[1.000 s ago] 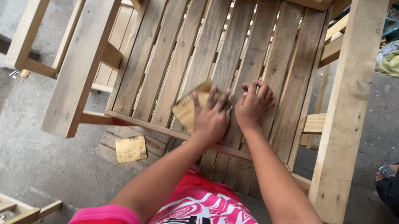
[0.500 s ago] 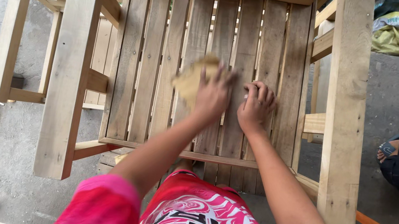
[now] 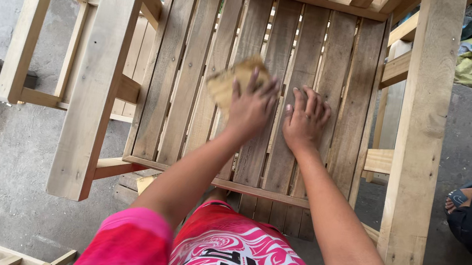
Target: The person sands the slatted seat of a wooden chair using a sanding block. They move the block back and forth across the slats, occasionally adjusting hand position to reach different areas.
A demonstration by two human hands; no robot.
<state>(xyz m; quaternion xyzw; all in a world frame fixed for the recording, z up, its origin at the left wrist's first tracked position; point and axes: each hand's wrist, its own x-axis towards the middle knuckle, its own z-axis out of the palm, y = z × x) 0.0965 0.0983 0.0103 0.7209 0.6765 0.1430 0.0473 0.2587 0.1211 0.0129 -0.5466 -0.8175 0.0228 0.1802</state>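
Flanking both hands, wide wooden armrests bound the slatted seat; bare slats lie ahead of the fingers up to the back rail. Sandpaper is pressed flat under the left hand, protruding past its fingertips. Right hand is spread flat just beside, holding nothing.

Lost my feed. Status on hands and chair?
Left hand pressing sandpaper on slatted seat. Right hand flat beside it. Nothing in the way.
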